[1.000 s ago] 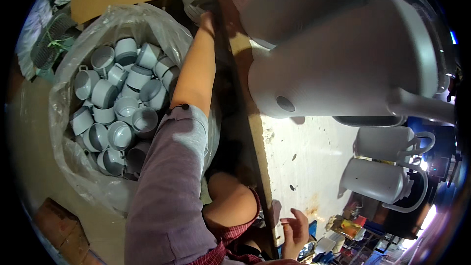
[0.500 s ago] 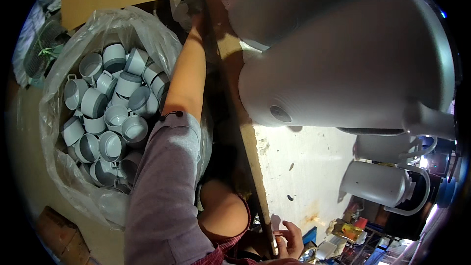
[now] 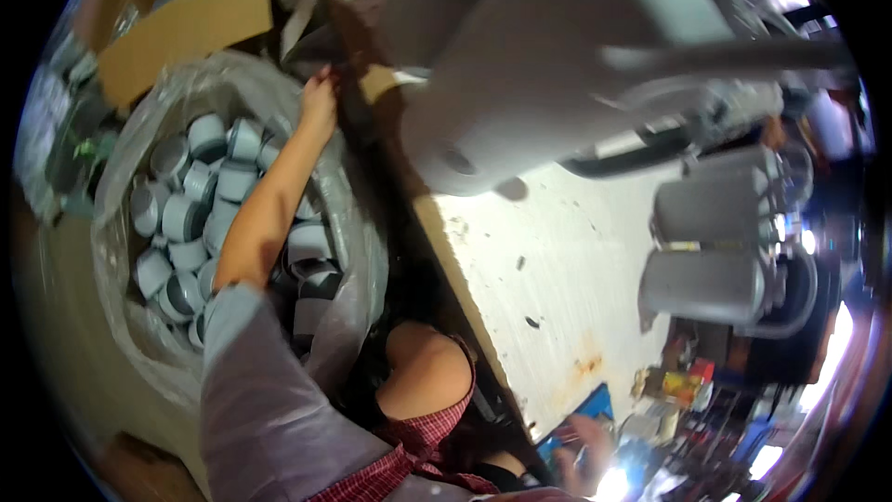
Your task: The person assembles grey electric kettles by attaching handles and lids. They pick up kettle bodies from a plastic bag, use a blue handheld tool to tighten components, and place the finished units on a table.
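My left hand (image 3: 320, 85) is at the far right rim of a clear plastic bag (image 3: 111, 251), next to the worktable's edge. Its fingers look bent but are small and blurred, and I cannot make out whether they hold anything. Below my left forearm, the bag is filled with grey cups (image 3: 186, 216), some with darker bases. My right hand (image 3: 587, 454) hovers near the table's front edge, beside a blue object (image 3: 595, 402), smeared by motion. A large grey jug (image 3: 520, 102) with a handle looms over the far part of the worktable (image 3: 520, 251), close to my view.
Two more grey jugs (image 3: 708, 286) with handles lie or stand at the table's right side. Behind the bag is a cardboard box (image 3: 186, 33) with items inside. A brown block (image 3: 144, 467) is on the floor at lower left. Cluttered small goods (image 3: 688, 386) fill the lower right.
My left hand has come back from farther along the table edge to the bag's rim, and the forearm now crosses the cups. My right hand has shifted right. The view has turned.
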Demonstrator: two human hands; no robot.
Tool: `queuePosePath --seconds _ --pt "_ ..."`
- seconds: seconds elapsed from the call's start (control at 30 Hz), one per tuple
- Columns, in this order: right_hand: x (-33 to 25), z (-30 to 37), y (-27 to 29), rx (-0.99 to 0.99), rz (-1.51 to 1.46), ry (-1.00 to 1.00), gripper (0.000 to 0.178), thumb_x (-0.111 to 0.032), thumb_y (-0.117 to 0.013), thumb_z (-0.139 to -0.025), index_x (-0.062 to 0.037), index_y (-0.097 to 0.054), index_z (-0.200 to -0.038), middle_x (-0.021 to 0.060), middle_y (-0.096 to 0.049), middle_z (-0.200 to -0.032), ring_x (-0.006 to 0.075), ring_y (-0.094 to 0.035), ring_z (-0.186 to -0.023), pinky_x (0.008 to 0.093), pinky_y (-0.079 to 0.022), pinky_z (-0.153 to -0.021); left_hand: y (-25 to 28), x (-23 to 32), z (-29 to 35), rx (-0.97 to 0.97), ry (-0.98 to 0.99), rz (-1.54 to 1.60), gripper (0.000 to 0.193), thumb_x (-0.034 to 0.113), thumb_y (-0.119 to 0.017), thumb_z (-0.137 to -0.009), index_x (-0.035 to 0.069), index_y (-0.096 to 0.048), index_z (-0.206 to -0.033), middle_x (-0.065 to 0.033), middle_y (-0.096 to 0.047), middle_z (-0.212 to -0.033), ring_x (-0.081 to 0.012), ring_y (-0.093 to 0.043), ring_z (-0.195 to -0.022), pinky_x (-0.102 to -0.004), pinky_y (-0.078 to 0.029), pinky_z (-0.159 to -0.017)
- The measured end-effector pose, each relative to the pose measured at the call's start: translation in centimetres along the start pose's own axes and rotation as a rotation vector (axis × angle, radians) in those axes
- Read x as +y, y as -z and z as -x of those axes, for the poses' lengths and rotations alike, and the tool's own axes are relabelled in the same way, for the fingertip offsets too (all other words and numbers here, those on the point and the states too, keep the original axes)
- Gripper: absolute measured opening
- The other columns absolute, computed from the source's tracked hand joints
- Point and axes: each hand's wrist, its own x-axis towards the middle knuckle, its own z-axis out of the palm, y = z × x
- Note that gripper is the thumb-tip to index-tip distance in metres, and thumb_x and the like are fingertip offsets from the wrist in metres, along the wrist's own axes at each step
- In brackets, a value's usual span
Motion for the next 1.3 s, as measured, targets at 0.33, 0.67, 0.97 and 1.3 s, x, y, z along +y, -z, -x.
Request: queuePosePath --seconds 0.33,0.67,0.97,1.3 --pt "15.5 -14.9 28.9 1.333 0.589 0.018 0.069 -0.045 -0.073 -0.077 -0.0076 -0.054 -0.130 0.0170 -0.046 -0.137 0.0316 -0.041 -0.129 0.0427 -0.033 -0.105 -8.5 15.2 48.5 -1.201 -0.703 -0.985 0.042 0.023 -0.076 -0.071 0.007 -0.063 -0.108 -0.0086 -0.062 -0.105 -0.0295 -0.053 -0.108 -0.0456 -0.036 -0.099" --pt "8.9 -9.1 28.3 1.041 0.462 0.489 0.027 -0.007 -0.075 -0.071 -0.0083 -0.067 -0.097 0.0098 -0.062 -0.090 0.0275 -0.065 -0.082 0.0343 -0.052 -0.070 -7.7 17.2 47.2 -0.824 -0.999 -1.067 0.007 0.008 -0.067 -0.074 0.012 -0.063 -0.078 -0.0065 -0.059 -0.078 -0.0275 -0.054 -0.080 -0.0424 -0.039 -0.076" --pt "-3.4 3.1 25.3 0.686 -0.069 0.958 0.039 0.008 -0.069 -0.075 -0.0056 -0.066 -0.111 0.0099 -0.060 -0.096 0.0215 -0.062 -0.084 0.0307 -0.053 -0.071 -9.2 25.1 45.1 -0.640 -0.336 -0.604 0.028 0.015 -0.067 -0.085 0.006 -0.062 -0.111 -0.0053 -0.061 -0.111 -0.0180 -0.056 -0.103 -0.0313 -0.043 -0.090" --pt "-1.2 12.9 12.4 1.441 -0.035 0.726 0.015 -0.017 -0.067 -0.067 -0.0184 -0.068 -0.082 -0.0012 -0.057 -0.074 0.0191 -0.060 -0.063 0.0316 -0.048 -0.052 -21.7 22.8 60.5 -1.440 -0.365 -0.242 0.070 0.058 -0.071 -0.073 0.000 -0.062 -0.112 -0.0159 -0.055 -0.125 -0.0234 -0.048 -0.120 -0.0377 -0.033 -0.103"
